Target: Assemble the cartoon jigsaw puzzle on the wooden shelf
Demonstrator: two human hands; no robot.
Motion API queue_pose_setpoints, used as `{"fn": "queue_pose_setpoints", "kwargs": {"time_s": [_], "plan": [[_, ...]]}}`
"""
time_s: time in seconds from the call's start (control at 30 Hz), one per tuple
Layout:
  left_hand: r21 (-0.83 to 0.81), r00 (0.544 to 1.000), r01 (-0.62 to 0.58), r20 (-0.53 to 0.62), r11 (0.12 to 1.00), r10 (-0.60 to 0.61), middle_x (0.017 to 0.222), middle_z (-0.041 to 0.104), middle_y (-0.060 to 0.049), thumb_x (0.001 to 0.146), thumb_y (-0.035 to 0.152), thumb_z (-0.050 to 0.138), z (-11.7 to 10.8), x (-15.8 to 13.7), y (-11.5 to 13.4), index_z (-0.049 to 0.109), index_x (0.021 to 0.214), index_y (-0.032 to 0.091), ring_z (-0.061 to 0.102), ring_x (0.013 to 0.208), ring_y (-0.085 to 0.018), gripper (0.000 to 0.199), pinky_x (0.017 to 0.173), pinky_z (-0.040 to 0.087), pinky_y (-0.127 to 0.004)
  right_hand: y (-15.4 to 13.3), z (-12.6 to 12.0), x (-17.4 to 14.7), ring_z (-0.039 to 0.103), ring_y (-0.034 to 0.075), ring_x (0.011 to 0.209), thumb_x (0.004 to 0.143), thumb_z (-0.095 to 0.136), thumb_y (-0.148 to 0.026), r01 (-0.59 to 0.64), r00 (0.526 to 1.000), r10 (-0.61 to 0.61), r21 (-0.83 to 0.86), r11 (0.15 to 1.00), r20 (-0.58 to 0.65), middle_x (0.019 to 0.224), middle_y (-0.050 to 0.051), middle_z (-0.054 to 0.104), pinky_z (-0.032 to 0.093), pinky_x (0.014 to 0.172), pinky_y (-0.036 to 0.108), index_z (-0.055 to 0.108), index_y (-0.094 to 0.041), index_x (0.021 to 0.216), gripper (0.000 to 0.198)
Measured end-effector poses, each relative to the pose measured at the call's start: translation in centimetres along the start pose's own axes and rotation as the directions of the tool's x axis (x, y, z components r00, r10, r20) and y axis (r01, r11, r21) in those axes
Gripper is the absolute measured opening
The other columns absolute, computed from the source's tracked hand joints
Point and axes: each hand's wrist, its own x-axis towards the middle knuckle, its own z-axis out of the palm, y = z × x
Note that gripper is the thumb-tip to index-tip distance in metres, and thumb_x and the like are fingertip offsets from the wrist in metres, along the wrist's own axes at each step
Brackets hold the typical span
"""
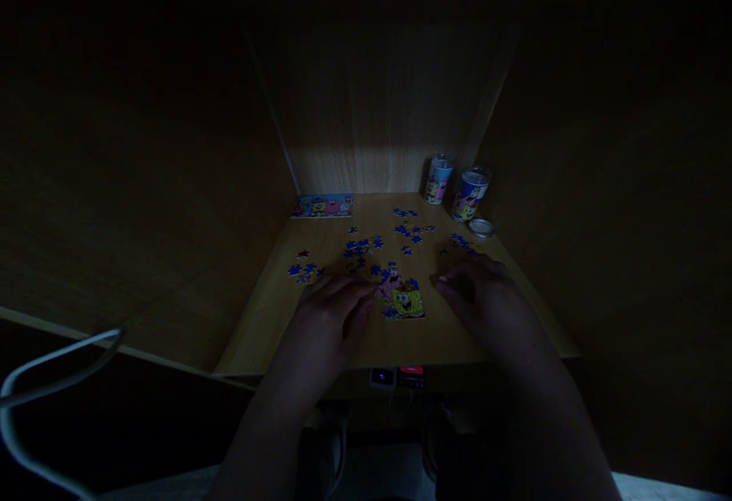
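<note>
Both forearms (266,417) cut off below. Left hand (332,312) at part-joined puzzle's (406,301) edge, right hand (486,299) apart from it; fingers bent, both grips too dark to tell.

Counted two cans (438,184), one round lid (481,227), one picture strip (325,206), one part-joined puzzle (406,302), two hands (329,314); loose pieces (294,270) too small to tally.

So I had a white cable (18,450) looping on my left, plus a blue-lit gadget (383,377) and a red-and-black one (411,379) below the counter (412,342).
</note>
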Motion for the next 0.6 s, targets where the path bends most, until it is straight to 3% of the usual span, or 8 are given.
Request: {"fn": "queue_pose_setpoints", "kwargs": {"time_s": [0.17, 0.37, 0.5, 0.6], "plan": [[-0.025, 1.000, -0.002, -0.009, 1.000, 0.002, 0.121, 0.083, -0.005, 0.108, 0.017, 0.067, 0.0, 0.1, 0.0, 0.080, 0.125, 0.029, 0.077, 0.110, -0.025, 0.025, 0.101, 0.063, -0.048, -1.0, 0.0, -0.1, 0.077, 0.028, 0.102, 0.101, 0.074, -0.032, 0.000, 0.998, -0.008, 0.141, 0.990, 0.057, 0.108, 0.007, 0.082, 0.060, 0.093, 0.045, 0.077, -0.027, 0.101, 0.006], [-0.047, 1.000, -0.013, 0.008, 0.999, 0.013, 0.120, 0.083, -0.004, 0.108, 0.017, 0.068, 0.0, 0.0, -0.1, 0.079, 0.124, 0.029, 0.078, 0.108, -0.024, 0.023, 0.099, 0.063, -0.047, -2.6, 0.0, -0.4, 0.079, 0.022, 0.088, 0.103, 0.069, -0.031, -0.069, 0.991, 0.026, 0.330, 0.942, 0.132, 0.099, 0.002, 0.084, 0.061, 0.082, 0.036, 0.078, -0.028, 0.099, 0.011], [-0.067, 1.000, -0.031, 0.001, 0.997, 0.031, 0.117, 0.083, -0.004, 0.107, 0.020, 0.072, -0.3, -0.1, 0.2, 0.078, 0.123, 0.029, 0.078, 0.105, -0.023, 0.019, 0.096, 0.063, -0.046, -4.3, 0.1, -0.5, 0.078, 0.022, 0.090, 0.101, 0.072, -0.034, -0.098, 0.992, 0.052, 0.467, 0.879, 0.111, 0.099, 0.004, 0.083, 0.062, 0.081, 0.036, 0.078, -0.026, 0.098, 0.010], [-0.123, 0.998, -0.061, -0.011, 0.990, 0.060, 0.124, 0.082, -0.004, 0.105, 0.022, 0.077, -0.6, -0.2, 0.6, 0.075, 0.133, 0.031, 0.077, 0.111, -0.023, 0.030, 0.099, 0.063, -0.044, -5.8, 0.5, -0.7, 0.078, 0.021, 0.093, 0.100, 0.074, -0.035, -0.104, 0.990, 0.021, 0.622, 0.776, 0.139, 0.099, 0.003, 0.083, 0.063, 0.084, 0.035, 0.076, -0.025, 0.097, 0.010]]}}
